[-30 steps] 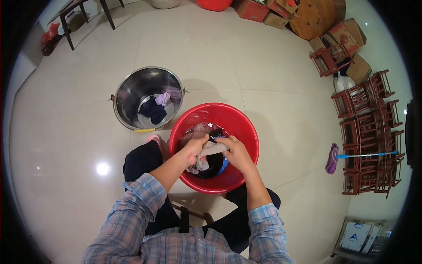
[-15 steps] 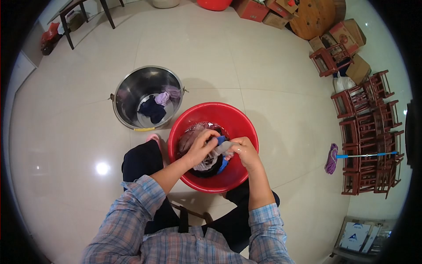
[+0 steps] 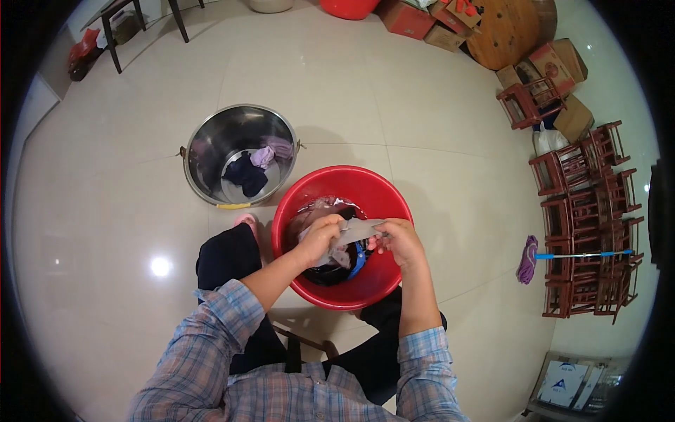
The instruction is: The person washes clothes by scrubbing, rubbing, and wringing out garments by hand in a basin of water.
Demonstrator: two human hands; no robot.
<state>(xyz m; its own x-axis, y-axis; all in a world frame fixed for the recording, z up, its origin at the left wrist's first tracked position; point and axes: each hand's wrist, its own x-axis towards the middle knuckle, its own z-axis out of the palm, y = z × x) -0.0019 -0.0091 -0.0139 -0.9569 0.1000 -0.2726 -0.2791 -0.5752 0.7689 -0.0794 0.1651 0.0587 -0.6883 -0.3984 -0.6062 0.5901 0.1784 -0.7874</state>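
A light grey cloth (image 3: 359,231) is stretched between my two hands over the red basin (image 3: 387,186). My left hand (image 3: 320,238) is closed on its left end, and my right hand (image 3: 402,243) pinches the right end. Below them, dark, blue and pale wet clothes (image 3: 330,272) lie in water in the basin; the hands and cloth hide part of them. Up and to the left stands a metal bucket (image 3: 211,144) with a navy cloth (image 3: 244,176) and a lilac cloth (image 3: 262,157) inside.
Stacked reddish wooden stools (image 3: 580,211) line the right side, with a purple mop (image 3: 527,260) beside them. Cardboard boxes (image 3: 410,20) and a round wooden tabletop (image 3: 503,32) are at the upper right. A dark-legged chair (image 3: 111,43) stands upper left.
The grey cloth, bunched a moment ago, is now spread wider between my hands. My right hand has moved slightly right. The view has shifted a little.
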